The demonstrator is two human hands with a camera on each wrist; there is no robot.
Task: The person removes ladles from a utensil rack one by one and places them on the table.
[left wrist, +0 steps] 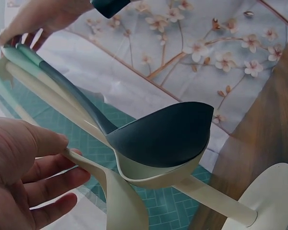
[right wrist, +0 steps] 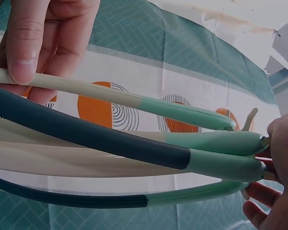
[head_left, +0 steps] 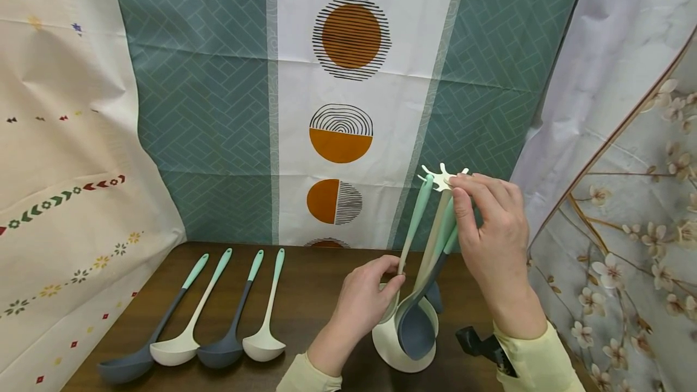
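Note:
A cream utensil stand has a round base and a star-shaped rack of hooks at its top. My left hand pinches the shaft of a cream ladle between thumb and fingers. That ladle's mint handle end is up at a hook. With thumb and fingers, my right hand grips the rack's right side, close to the other handle ends. Below it hang a grey ladle, another cream ladle behind its bowl, and a second grey one farther back, mostly hidden.
On the left of the brown wooden table lie two grey ladles and two cream ladles, side by side with mint handles toward the back. Patterned cloths hang behind and at both sides. A dark strapped device is at my right wrist.

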